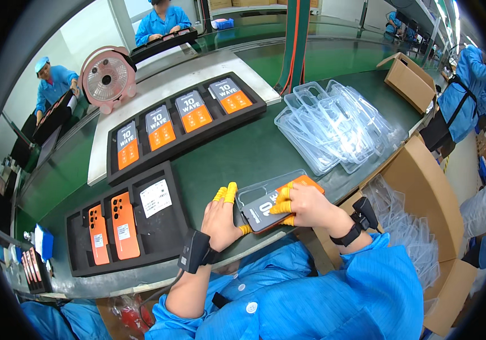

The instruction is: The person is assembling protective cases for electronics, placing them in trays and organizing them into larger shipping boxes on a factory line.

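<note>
A smartphone (261, 211) with a grey and orange printed front lies tilted over a clear plastic tray (263, 186) near the table's front edge. My right hand (305, 205), yellow finger cots on its fingertips, grips the phone from above and from its right side. My left hand (220, 221) rests at the phone's left end. Its thumb touches the lower left corner, while its other fingers stretch out flat beside the tray's left edge. How far the phone sits inside the tray is partly hidden by my right hand.
Left, a black foam tray (166, 226) holds two orange phones (125, 225). Behind it, another foam tray (180, 139) holds several grey-and-orange phones. Clear plastic trays (339, 124) are heaped right; more fill a cardboard box (424, 170) below. A pink fan (107, 78) and co-workers (161, 24) stand beyond.
</note>
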The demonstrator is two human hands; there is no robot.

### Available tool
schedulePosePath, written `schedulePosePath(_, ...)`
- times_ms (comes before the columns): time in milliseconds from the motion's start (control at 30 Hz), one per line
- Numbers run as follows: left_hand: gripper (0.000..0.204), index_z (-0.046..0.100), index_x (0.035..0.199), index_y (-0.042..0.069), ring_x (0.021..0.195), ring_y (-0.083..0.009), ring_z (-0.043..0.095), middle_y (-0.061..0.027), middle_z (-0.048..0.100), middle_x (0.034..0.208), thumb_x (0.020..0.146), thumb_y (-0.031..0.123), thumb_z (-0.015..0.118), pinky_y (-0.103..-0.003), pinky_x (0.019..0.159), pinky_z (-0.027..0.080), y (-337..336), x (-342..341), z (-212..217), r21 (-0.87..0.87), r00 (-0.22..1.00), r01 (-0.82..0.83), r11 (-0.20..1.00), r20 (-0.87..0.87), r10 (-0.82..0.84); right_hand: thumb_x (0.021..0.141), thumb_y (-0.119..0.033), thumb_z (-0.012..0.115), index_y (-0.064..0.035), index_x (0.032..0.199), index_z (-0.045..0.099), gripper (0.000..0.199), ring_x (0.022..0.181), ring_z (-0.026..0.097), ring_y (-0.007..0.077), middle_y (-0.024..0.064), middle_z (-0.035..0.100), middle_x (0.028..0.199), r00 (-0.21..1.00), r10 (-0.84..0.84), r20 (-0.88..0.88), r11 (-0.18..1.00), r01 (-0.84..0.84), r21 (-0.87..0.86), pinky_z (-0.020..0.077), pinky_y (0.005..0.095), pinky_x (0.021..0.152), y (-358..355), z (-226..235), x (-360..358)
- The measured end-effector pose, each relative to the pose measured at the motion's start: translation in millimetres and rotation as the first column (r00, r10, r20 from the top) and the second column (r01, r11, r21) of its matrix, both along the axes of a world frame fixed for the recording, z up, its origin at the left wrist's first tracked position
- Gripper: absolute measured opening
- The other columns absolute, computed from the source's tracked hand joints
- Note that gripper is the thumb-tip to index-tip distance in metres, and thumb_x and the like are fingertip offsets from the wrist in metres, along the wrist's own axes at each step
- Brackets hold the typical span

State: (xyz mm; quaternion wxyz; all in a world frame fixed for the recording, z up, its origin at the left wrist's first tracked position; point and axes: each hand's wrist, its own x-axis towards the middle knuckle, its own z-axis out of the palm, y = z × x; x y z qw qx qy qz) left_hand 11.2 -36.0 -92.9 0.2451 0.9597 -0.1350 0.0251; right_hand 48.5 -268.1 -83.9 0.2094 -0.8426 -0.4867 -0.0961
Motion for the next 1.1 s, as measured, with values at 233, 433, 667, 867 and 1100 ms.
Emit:
schedulePosePath(233, 0.087, 0.039, 0.122, -0.002, 0.108, -0.0325, 0.047, -0.0189, 0.05, 0.114, 0.051, 0.024, 0.081, -0.037, 0.093, 0.037, -18.3, -4.1, -2.7, -0.092, 0.989, -0.04, 0.995, 0.141, 0.053, 0.051, -0.029, 0.08, -0.006, 0.107, 0.055, 0.066, 0.107, 0.046, 0.0293, 0.0143, 0.048, 0.117, 0.996, -0.073, -0.053, 0.997, 0.075, 0.036, 0.0376, 0.0401, 0.086, 7.3, -2.7, 28.6)
schedulePosePath(433, 0.085, 0.043, 0.12, 0.0, 0.105, -0.0309, 0.049, -0.0165, 0.051, 0.115, 0.049, 0.022, 0.083, -0.037, 0.09, 0.04, -7.3, -41.2, 37.4, -0.279, 0.968, 0.026, 0.96, 0.248, 0.046, 0.049, -0.043, 0.079, -0.0044, 0.123, 0.04, 0.092, 0.112, 0.043, 0.0306, 0.017, 0.043, 0.121, 0.966, -0.077, -0.245, 0.996, 0.065, -0.059, 0.0215, 0.0561, 0.099, 17.1, 25.4, 8.1)
schedulePosePath(667, 0.099, 0.022, 0.133, -0.001, 0.116, -0.0289, 0.042, -0.0175, 0.039, 0.129, 0.06, 0.034, 0.079, -0.037, 0.095, 0.036, 11.7, -66.4, 22.8, -0.566, 0.999, -0.021, 0.824, 0.026, 0.043, 0.051, -0.039, 0.075, -0.0033, 0.121, 0.042, 0.085, 0.106, 0.044, 0.0339, 0.0163, 0.046, 0.11, 0.957, -0.29, -0.007, 0.929, 0.283, 0.239, 0.0189, 0.0542, 0.101, 36.5, 22.0, -22.4)
schedulePosePath(867, 0.061, 0.038, 0.12, -0.003, 0.097, -0.0258, 0.057, -0.0169, 0.058, 0.103, 0.076, 0.028, 0.068, -0.035, 0.082, 0.043, -5.2, -68.4, 19.6, -0.73, 0.998, -0.057, 0.681, -0.037, 0.044, 0.05, -0.043, 0.075, -0.0027, 0.121, 0.042, 0.088, 0.108, 0.041, 0.0331, 0.016, 0.044, 0.112, 0.948, -0.319, 0.016, 0.903, 0.299, 0.31, 0.0173, 0.0559, 0.1, 45.8, 19.6, -33.3)
schedulePosePath(1100, 0.035, 0.049, 0.107, -0.004, 0.082, -0.0167, 0.056, -0.0169, 0.059, 0.09, 0.08, 0.016, 0.059, -0.029, 0.07, 0.046, 16.1, -71.6, -3.7, -0.614, 0.984, -0.116, 0.78, 0.037, 0.176, 0.053, -0.057, 0.072, -0.0023, 0.13, 0.029, 0.104, 0.098, 0.048, 0.0341, 0.0172, 0.048, 0.108, 0.995, 0.035, -0.098, 0.922, 0.006, 0.388, 0.0338, 0.0433, 0.089, 37.8, 30.4, -19.3)
